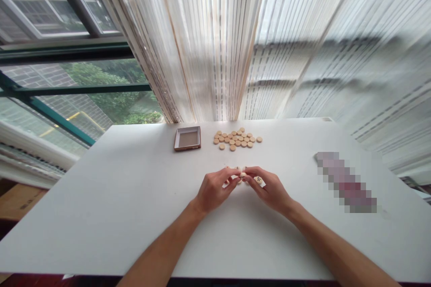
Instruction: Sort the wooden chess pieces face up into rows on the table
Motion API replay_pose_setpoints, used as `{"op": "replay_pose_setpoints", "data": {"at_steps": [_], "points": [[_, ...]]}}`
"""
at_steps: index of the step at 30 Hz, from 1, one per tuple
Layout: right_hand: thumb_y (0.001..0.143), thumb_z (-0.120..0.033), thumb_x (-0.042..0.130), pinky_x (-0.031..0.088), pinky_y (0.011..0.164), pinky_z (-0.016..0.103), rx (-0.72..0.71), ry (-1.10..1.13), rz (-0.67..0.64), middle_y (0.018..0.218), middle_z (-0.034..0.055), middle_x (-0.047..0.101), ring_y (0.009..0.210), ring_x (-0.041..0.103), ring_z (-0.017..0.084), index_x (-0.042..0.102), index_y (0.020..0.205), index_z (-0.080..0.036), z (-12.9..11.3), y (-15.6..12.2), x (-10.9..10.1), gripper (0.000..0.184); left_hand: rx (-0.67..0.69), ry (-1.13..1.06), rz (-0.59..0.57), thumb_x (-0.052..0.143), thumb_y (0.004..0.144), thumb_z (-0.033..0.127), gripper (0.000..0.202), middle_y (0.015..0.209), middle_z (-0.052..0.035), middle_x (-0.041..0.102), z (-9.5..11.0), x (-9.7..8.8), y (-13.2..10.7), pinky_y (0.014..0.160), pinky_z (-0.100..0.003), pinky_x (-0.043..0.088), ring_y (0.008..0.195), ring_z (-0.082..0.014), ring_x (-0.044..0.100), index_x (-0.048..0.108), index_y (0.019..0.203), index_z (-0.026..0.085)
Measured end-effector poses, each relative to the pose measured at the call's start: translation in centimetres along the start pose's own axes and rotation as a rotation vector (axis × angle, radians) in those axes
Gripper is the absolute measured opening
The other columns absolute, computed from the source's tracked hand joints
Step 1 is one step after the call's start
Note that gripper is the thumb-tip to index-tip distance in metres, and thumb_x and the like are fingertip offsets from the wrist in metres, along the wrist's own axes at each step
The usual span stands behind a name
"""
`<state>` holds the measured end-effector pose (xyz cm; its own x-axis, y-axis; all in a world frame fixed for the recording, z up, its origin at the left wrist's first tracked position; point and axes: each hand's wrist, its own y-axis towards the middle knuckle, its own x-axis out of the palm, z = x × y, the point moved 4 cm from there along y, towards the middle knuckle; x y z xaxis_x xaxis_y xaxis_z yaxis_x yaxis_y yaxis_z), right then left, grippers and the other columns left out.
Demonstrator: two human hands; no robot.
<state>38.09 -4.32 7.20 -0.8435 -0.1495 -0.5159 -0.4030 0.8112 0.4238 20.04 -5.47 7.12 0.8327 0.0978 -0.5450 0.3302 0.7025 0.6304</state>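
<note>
My left hand and my right hand meet over the middle of the white table. Between their fingertips is a small round wooden Chinese chess piece, pinched from both sides. Several more pieces lie under and around the fingers, partly hidden by them. One marked piece shows a dark character beside my right thumb. Farther back lies a loose cluster of plain-looking pieces, their upper faces bare of any marking that I can make out.
A shallow open box with a brown inside stands left of the cluster. On the right lies a long object blurred by pixels. Striped curtains and a window hang along the table's far edge. A cardboard box stands at the left.
</note>
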Motion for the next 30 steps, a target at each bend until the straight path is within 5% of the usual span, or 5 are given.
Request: {"op": "replay_pose_setpoints", "data": {"at_steps": [9,20,30], "points": [[0.098,-0.032,0.053,0.058,0.062,0.027,0.032,0.06,0.007,0.093,0.0071,0.075,0.082,0.074,0.02,0.057,0.114,-0.024,-0.07,-0.1,0.13,0.018,-0.01,-0.015,-0.029,0.062,0.093,0.022,0.026,0.104,-0.0043,0.074,-0.39,0.45,-0.37,0.068,-0.026,0.06,0.069,-0.0118,0.069,0.061,0.119,0.022],[0.093,-0.024,0.058,0.059,0.074,0.032,-0.005,0.073,-0.005,0.094,0.0041,0.074,0.084,0.072,0.019,0.055,0.119,-0.026,-0.36,-0.06,0.08,0.026,-0.048,-0.044,-0.045,0.059,0.095,0.023,0.032,0.109,-0.0064,0.073,-0.3,0.33,-0.15,0.07,-0.027,0.061,0.072,-0.0125,0.07,0.059,0.127,0.023],[0.092,-0.026,0.062,0.059,0.072,0.03,-0.006,0.076,0.033,0.095,0.0039,0.073,0.08,0.072,0.017,0.058,0.112,-0.025,-0.04,0.05,-0.11,0.021,-0.252,-0.322,-0.048,0.062,0.093,0.025,0.023,0.107,-0.0063,0.07,-0.47,0.88,-0.05,0.063,-0.024,0.06,0.069,-0.0113,0.071,0.061,0.115,0.02]]}}
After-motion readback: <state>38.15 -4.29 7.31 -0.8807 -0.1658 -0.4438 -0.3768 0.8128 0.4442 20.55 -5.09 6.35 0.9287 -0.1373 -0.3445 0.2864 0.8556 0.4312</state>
